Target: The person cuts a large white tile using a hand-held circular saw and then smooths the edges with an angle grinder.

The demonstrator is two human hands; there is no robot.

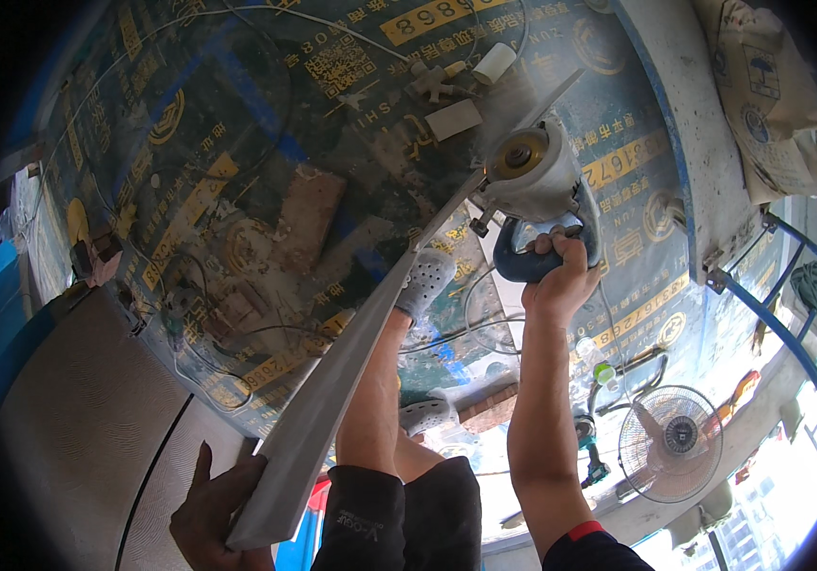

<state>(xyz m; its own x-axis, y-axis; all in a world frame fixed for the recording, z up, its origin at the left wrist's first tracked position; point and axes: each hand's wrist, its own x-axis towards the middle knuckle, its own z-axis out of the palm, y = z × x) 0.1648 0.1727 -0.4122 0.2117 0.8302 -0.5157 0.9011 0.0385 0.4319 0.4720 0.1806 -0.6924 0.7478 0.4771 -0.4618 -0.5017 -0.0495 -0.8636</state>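
Note:
My right hand (561, 265) is wrapped round the dark blue handle of a handheld circular saw (534, 176), with a thumb or finger by its trigger. The saw has a pale metal body and a yellowish round part. Its base meets the far part of a long, narrow grey strip (337, 381), which looks like tile or stone. At the strip's near end, my left hand (213, 514) grips the edge, its fingers partly hidden behind. The strip slants from lower left to upper right. Where saw and strip meet, the blade is hard to make out.
A dusty green printed floor sheet (370, 133) lies below, with loose cables across it. Brown tile pieces (311, 214) and a white roll (494, 63) lie there. My feet wear grey perforated shoes (425, 284). On the right are a fan (679, 433), a drill (597, 466) and a blue metal frame (760, 305).

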